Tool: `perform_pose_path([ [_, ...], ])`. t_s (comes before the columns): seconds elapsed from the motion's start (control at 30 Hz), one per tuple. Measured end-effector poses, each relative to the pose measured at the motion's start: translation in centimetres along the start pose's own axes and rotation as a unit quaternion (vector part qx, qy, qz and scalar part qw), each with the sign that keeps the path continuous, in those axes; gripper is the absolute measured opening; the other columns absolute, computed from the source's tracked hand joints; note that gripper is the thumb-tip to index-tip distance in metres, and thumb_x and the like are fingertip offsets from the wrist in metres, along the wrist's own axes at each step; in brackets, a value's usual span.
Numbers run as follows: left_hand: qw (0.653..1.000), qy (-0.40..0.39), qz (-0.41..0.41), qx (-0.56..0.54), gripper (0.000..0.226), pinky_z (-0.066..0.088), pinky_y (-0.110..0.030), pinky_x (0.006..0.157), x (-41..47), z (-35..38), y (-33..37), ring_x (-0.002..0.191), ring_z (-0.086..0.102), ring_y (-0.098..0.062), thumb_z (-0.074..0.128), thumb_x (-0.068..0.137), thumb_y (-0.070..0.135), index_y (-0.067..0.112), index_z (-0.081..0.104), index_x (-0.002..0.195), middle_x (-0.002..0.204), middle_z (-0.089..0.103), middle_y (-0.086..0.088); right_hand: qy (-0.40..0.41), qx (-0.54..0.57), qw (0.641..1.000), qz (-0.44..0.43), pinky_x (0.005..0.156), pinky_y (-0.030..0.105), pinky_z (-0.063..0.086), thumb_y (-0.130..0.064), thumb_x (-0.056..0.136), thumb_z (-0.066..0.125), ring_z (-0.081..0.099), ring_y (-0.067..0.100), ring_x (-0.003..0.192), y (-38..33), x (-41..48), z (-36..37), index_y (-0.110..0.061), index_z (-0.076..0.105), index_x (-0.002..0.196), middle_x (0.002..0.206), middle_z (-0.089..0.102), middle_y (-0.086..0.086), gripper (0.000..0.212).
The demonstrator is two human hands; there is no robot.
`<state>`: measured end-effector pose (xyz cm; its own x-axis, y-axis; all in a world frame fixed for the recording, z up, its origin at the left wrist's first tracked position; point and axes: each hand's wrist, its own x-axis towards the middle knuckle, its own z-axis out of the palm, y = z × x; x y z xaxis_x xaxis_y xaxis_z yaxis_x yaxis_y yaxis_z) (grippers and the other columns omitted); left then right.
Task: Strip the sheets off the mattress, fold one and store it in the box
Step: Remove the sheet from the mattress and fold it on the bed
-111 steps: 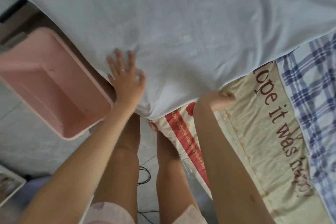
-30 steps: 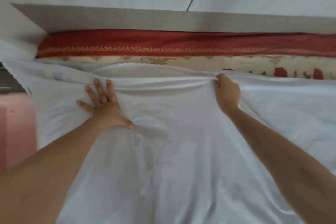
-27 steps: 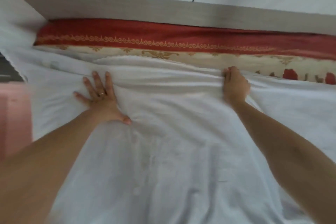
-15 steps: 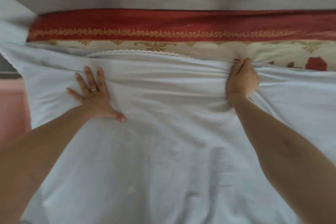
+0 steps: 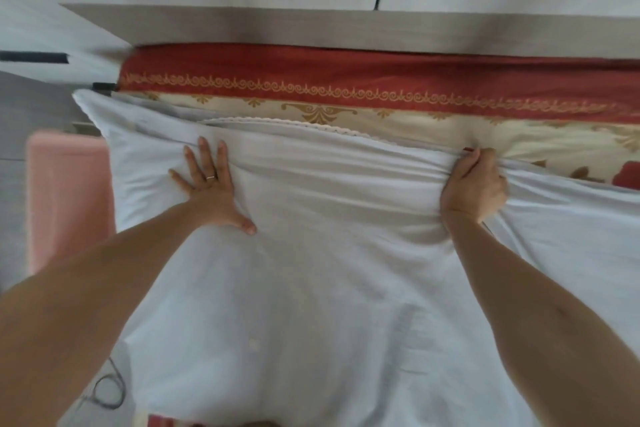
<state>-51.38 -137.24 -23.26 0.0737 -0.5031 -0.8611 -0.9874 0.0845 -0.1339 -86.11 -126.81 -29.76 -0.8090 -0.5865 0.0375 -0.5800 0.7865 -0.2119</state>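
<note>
Two hands are on the white sheet (image 5: 329,270), and between them the folding step looks to be under way. Farthest left, the pink box (image 5: 65,204) stands beside the bed, too blurred for me to make out whether anything is inside. A dark cable (image 5: 107,392) loops on the floor nearer to me. Next comes the left hand (image 5: 211,191), flat and spread, fingers straight, a ring on one of them. It presses the cloth down near its left corner and grips nothing. The sheet itself seems to lie in layers across the bed, with a scalloped edge showing along the far side and the near part hanging toward the person. Further right, the right hand (image 5: 474,187) is clenched round a bunch of the sheet's far edge, and the cloth is gathered into creases under it. Beyond both hands, the cream and red patterned cover (image 5: 381,80) lies on the mattress against the grey headboard (image 5: 346,26), so the stripping, I'd say, is not finished. To my eye the next move calls for the right hand to carry its edge over while the left pins the layers. The edges need matching so the fold lies square before the sheet goes to the box.
</note>
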Motion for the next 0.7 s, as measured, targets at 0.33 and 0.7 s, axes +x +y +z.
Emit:
perform_pose_path([
  [0.33, 0.994, 0.080, -0.009, -0.079, 0.159, -0.012, -0.065, 0.104, -1.6, 1.5, 0.1, 0.136, -0.035, -0.031, 0.085, 0.044, 0.057, 0.023, -0.044, 0.131, 0.145, -0.042, -0.010, 0.006, 0.033, 0.999, -0.007, 0.057, 0.032, 0.029, -0.025, 0.097, 0.033, 0.053, 0.035, 0.057, 0.0, 0.1, -0.1, -0.002, 0.055, 0.082, 0.069, 0.061, 0.019, 0.035],
  [0.7, 0.816, 0.028, -0.271, -0.509, 0.159, -0.008, -0.054, 0.114, -5.8, 11.6, 3.2, 0.138, -0.030, -0.033, 0.081, 0.044, 0.066, 0.012, -0.033, 0.140, 0.148, -0.035, -0.016, -0.034, 0.034, 0.999, -0.026, 0.069, 0.040, 0.036, -0.030, 0.101, 0.030, 0.057, 0.039, 0.079, 0.6, -0.1, 0.0, -0.003, 0.054, 0.098, 0.092, 0.064, 0.021, 0.036],
])
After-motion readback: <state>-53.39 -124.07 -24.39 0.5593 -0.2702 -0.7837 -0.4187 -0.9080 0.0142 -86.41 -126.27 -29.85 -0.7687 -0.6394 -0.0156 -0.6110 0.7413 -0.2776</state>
